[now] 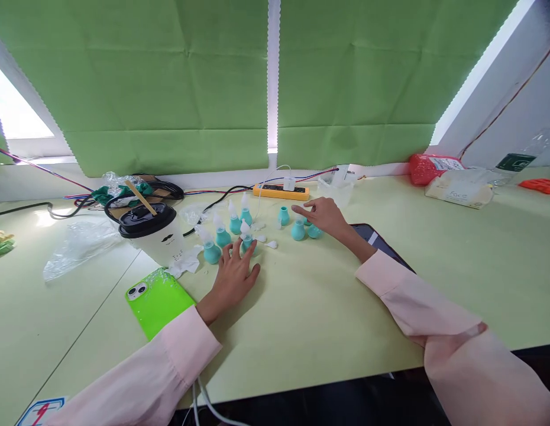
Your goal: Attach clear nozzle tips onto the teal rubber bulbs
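Observation:
My left hand (234, 273) rests low over the table with its fingers spread, fingertips at a teal squeeze bulb (248, 245) with a pointed whitish nozzle. Several similar nozzle-topped bulbs (222, 238) stand upright just beyond and to the left of that hand. My right hand (326, 218) reaches over another group, its index finger stretched out above a teal bulb (298, 231). Part of that group is hidden under the palm. An open-necked teal bulb (284, 216) stands a little to the left of the right fingertips. Small white pieces (270, 244) lie between the hands.
A lidded paper cup (155, 234) and a green phone (159, 300) are on the left. A dark phone (385, 245) lies under my right forearm. Along the back are a yellow power strip (275, 192), cables and a translucent container (337, 190). A tissue pack (461, 188) sits far right.

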Tool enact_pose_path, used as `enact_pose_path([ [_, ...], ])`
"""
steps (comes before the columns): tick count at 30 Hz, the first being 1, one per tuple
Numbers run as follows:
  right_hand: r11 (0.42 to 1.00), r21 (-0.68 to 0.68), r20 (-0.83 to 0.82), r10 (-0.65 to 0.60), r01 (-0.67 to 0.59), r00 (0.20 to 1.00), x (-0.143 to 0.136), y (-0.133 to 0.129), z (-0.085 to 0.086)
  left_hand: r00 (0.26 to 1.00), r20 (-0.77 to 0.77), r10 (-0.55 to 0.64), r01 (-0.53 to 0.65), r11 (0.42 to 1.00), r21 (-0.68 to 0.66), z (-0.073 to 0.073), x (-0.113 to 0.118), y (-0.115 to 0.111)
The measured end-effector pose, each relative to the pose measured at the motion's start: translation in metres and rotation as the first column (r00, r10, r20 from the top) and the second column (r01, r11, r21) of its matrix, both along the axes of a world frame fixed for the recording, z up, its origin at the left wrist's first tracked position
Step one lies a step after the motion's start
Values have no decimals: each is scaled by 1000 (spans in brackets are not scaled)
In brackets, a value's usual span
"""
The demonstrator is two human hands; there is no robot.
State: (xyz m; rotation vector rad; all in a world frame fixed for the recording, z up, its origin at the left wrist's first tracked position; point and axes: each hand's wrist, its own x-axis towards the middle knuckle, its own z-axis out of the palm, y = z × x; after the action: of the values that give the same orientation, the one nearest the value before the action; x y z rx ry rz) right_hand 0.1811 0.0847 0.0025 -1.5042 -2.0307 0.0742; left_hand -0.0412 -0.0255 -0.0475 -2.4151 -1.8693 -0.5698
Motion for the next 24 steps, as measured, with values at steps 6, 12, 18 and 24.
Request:
enact_pose_path([
  [6,873,484,3,66,-59,998,-21,-29,9,997,-18,70,-70,998,4,9,-5,-3],
  [12,885,97,325,404,-455,855,-72,-29,-22,972,-162,168,-170,985,3,15,-1,-7],
  [18,920,-53,399,376,-389,836,-108,-1,-38,939,-276,206,-184,977,104,19,0,-9],
  [24,883,-127,466,455,-451,759,-112,0,-38,924,-314,218,-179,973,149,22,-2,-10],
])
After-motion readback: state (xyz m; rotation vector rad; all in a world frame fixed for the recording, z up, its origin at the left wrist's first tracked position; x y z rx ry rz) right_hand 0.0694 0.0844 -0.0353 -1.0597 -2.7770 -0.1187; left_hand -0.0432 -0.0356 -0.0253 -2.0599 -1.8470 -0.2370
